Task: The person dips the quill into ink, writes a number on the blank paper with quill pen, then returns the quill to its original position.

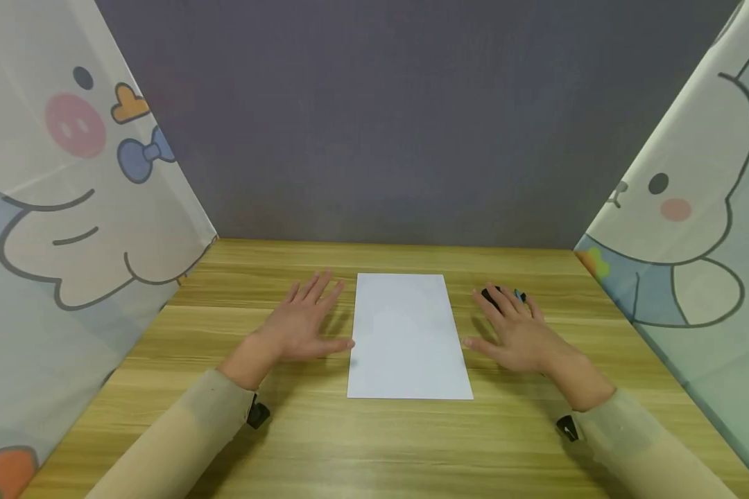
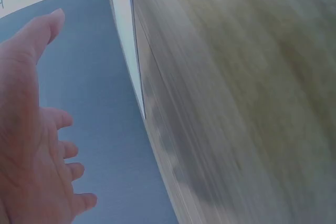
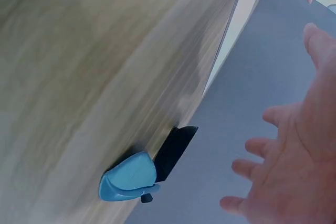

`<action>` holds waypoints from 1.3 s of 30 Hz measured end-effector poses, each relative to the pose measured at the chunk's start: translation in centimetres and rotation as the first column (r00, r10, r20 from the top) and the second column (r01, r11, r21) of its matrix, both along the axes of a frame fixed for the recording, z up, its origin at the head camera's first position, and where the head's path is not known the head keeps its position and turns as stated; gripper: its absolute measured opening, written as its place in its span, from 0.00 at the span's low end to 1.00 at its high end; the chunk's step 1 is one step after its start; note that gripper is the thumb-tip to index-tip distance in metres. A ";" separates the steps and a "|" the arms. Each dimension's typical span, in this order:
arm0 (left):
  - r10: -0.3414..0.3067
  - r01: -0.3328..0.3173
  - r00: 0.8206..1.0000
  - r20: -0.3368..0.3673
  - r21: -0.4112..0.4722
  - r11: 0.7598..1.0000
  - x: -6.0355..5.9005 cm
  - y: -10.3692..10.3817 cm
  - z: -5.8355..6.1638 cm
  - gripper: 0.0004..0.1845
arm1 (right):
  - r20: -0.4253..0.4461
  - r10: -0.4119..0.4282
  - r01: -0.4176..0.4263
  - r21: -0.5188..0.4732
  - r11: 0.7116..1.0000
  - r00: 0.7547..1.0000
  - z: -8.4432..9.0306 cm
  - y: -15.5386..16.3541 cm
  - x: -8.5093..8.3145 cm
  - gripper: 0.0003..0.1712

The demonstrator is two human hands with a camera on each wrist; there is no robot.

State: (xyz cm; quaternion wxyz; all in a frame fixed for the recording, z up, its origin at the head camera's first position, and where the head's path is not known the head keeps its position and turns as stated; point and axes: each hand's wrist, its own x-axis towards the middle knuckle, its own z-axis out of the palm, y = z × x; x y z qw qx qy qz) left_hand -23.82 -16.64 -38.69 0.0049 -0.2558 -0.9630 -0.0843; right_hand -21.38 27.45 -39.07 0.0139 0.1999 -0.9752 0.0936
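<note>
A blank white sheet of paper (image 1: 408, 336) lies on the wooden table between both hands. My left hand (image 1: 302, 324) is spread palm down beside its left edge, with the thumb at that edge. To the right of the sheet, my right hand (image 1: 517, 334) is also spread and holds nothing. Under the right fingers lies a small black and blue object (image 3: 130, 176), partly hidden in the head view. The right wrist view shows its rounded blue body and flat black part; its kind cannot be told. Gaps and shadows beneath both hands show them raised above the tabletop.
The wooden table (image 1: 406, 447) ends at a dark grey panel (image 1: 387, 125) at the back. White cloths with cartoon prints hang at the left (image 1: 31, 242) and right (image 1: 711, 291). Both cuffs have a small black device near the wrist.
</note>
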 end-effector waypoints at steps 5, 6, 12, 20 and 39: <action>-0.045 0.043 0.999 0.015 0.074 0.996 -0.5 0.0 -0.3 0.56 | -0.103 0.059 -0.065 -0.061 0.996 0.993 0.5 0.7 -0.5 0.38; -0.055 0.051 0.998 0.036 0.093 0.994 -0.7 0.0 -0.4 0.55 | -0.114 0.056 -0.066 -0.084 0.994 0.992 0.7 0.9 -0.7 0.34; -0.090 0.061 0.976 0.199 0.145 0.987 -2.1 -0.1 -1.3 0.48 | -0.069 -0.012 -0.002 -0.210 0.978 0.998 1.8 2.7 -1.6 0.26; -0.103 0.075 0.944 0.315 0.099 0.992 -2.8 0.5 -1.8 0.48 | -0.028 -0.064 0.056 -0.247 0.967 0.998 2.0 5.2 -2.3 0.25; -0.086 0.073 0.937 0.340 0.051 0.996 -2.7 0.7 -2.3 0.44 | 0.010 -0.090 0.090 -0.221 0.971 0.996 1.3 9.4 -3.8 0.23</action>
